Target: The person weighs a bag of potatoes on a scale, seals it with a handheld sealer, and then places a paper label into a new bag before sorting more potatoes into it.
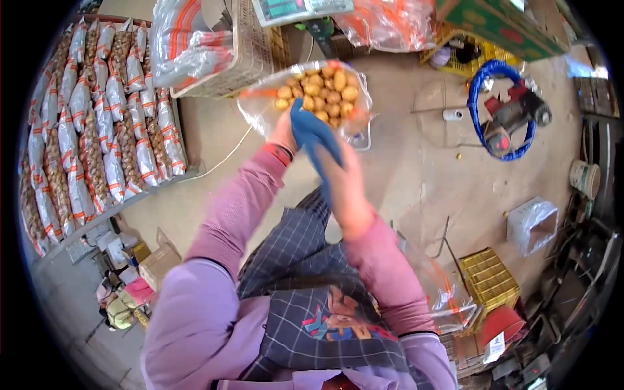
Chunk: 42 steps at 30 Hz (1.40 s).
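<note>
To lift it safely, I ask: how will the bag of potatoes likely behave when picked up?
The bag probably sags, since its plastic looks thin and creased. It may feel heavy, as many potatoes are heaped inside. They look rounded and its mouth seems open, so some might roll out if tilted.

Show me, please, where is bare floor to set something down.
Bare floor lies between the potatoes, blue ring and yellow crate; a smaller patch lies between the stacked bags and left sleeve. Crowded: the top edge, with a pale crate and plastic bags.
</note>
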Each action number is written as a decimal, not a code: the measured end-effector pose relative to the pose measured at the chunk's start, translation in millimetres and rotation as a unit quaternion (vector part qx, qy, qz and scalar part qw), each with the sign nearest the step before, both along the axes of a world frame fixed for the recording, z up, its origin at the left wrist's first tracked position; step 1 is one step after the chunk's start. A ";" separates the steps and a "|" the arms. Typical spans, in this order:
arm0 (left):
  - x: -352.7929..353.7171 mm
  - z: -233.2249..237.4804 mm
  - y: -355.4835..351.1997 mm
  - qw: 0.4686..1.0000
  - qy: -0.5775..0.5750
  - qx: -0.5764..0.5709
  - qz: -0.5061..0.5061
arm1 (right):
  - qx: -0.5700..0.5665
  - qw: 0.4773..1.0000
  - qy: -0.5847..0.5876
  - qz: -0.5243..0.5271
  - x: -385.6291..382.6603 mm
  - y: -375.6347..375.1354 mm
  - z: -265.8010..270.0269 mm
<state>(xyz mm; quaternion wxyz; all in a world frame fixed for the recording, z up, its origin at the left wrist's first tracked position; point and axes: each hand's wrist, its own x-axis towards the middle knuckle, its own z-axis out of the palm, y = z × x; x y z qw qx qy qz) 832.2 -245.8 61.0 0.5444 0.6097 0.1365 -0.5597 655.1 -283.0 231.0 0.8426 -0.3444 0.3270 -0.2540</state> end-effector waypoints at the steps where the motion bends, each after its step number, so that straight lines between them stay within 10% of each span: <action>1: 11.9 -49.8 6.4 0.945 0.170 -0.281 0.016 | -0.092 0.987 0.118 0.058 49.8 -16.8 -28.9; 2: 15.4 -82.6 12.3 0.786 0.323 -0.526 0.035 | -0.176 0.948 0.238 0.118 85.9 -28.7 -73.0; 4: 6.9 1.3 -16.2 0.982 0.122 0.026 0.142 | -0.314 0.842 0.418 0.134 111.1 -61.7 -152.3; 7: 33.2 0.1 3.3 0.981 0.150 0.023 0.120 | -0.295 0.862 0.383 0.153 104.0 -120.9 -216.3; 9: 48.0 -104.1 67.0 0.952 -0.070 -0.172 -0.244 | -0.368 0.862 0.331 0.109 110.1 -136.6 -248.6; 11: 57.8 -143.8 87.9 0.884 -0.193 -0.268 -0.330 | -0.373 0.823 0.390 0.176 121.3 -153.4 -246.9; 13: 52.2 -65.1 38.9 0.980 0.035 -0.160 -0.110 | -0.374 0.814 0.417 0.158 120.0 -148.5 -253.1; 16: 57.8 -42.3 8.8 0.940 0.300 -0.149 0.060 | -0.348 0.868 0.343 0.085 111.5 -126.2 -274.0; 21: 46.8 -74.8 -8.5 0.952 0.029 -0.297 -0.070 | -0.070 0.943 0.324 0.015 119.8 -92.9 -212.2; 24: 45.8 -43.3 -20.5 0.937 0.268 -0.210 0.081 | -0.203 0.885 0.399 0.129 128.7 -80.0 -219.8; 28: 40.9 -83.9 6.7 0.964 0.080 -0.246 -0.057 | -0.206 0.901 0.377 0.068 127.4 -52.4 -235.2; 31: 38.5 -69.3 5.8 0.962 0.217 -0.150 0.065 | -0.385 0.806 0.450 -0.017 131.4 -26.8 -226.4; 42: -49.1 81.3 28.9 0.976 0.010 -0.203 -0.082 | -0.294 0.904 0.243 -0.195 25.7 13.6 -107.6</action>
